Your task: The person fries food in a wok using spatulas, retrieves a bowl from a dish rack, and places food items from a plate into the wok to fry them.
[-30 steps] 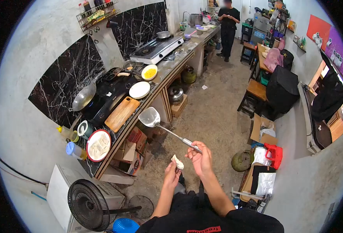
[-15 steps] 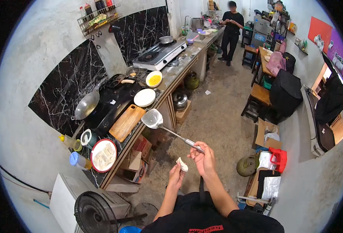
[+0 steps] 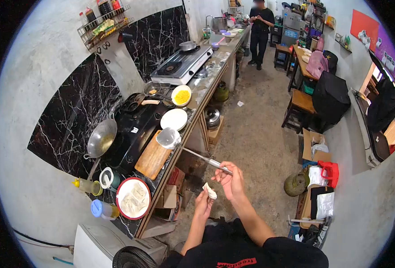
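Note:
My right hand (image 3: 232, 181) is closed around the handle of a metal wok spatula (image 3: 169, 138). The broad blade points left and, in this view, overlaps the edge of a wooden cutting board (image 3: 150, 163); contact between them I cannot make out. Lower and to the left, my left hand (image 3: 202, 206) pinches a small crumpled white piece (image 3: 210, 192), like tissue or cloth. Beyond the board stand a white plate (image 3: 174, 119) and a bowl of yellow bits (image 3: 181, 96). A red-rimmed basin (image 3: 149, 199) nearer me contains flat white pieces.
Along the left counter are a black stove (image 3: 129, 136), a wok (image 3: 102, 139), a yellow-capped bottle (image 3: 85, 185) and a blue-lidded jug (image 3: 102, 209). A fan (image 3: 132, 258) stands below. Far off, a person (image 3: 261, 31) stands beside the counter. Stools and gas cylinders (image 3: 296, 184) line the floor.
The view has shifted, so the counter sits further right in the frame. The spatula blade now overlaps the cutting board, having appeared beyond its edge before. Both hands keep their holds.

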{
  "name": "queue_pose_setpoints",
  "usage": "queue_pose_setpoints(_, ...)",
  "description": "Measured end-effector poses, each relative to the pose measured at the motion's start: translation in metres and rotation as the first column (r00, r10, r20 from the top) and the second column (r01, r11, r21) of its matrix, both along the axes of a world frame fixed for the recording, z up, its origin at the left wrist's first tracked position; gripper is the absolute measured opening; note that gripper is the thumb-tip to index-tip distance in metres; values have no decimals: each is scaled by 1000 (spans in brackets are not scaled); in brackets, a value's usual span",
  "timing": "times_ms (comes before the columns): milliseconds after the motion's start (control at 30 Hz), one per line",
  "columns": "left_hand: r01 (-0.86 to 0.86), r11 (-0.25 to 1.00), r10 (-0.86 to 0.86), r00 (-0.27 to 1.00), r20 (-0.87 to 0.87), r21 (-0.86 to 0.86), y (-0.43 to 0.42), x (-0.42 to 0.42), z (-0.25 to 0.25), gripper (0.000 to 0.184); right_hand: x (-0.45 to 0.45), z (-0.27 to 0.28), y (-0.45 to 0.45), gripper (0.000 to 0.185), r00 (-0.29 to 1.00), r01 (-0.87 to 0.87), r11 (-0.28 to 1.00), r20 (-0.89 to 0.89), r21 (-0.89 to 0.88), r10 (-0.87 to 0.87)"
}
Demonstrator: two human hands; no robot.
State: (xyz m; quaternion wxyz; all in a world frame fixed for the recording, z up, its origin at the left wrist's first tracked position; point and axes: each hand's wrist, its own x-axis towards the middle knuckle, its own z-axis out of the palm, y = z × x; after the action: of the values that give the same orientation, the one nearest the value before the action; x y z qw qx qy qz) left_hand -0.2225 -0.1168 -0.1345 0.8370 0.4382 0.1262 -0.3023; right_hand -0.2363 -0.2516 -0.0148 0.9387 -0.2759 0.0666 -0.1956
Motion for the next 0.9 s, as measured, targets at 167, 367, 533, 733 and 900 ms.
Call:
queue_pose_setpoints(167, -76, 997, 77, 996, -48, 12, 21, 0, 1, 26, 24, 3, 14, 22, 996, -81, 997, -43, 0, 81)
queue_pose_setpoints(367, -190, 981, 191, 981, 38, -25, 36, 15, 5, 26, 47, 4, 28, 23, 981, -190, 982, -28, 9, 190)
queue_pose_setpoints(533, -198, 980, 198, 980, -5, -25, 40, 19, 3, 28, 43, 4, 30, 27, 984, -170, 985, -40, 17, 171)
queue_pose_setpoints(733, -31, 996, 33, 999, 18, -78, 21, 21, -3, 29, 15, -4, 10, 27, 999, -35, 999, -26, 12, 35)
queue_pose_setpoints(900, 86, 996, -87, 995, -57, -19, -12, 11, 1, 27, -15, -3, -12, 26, 993, 105, 994, -44, -25, -106)
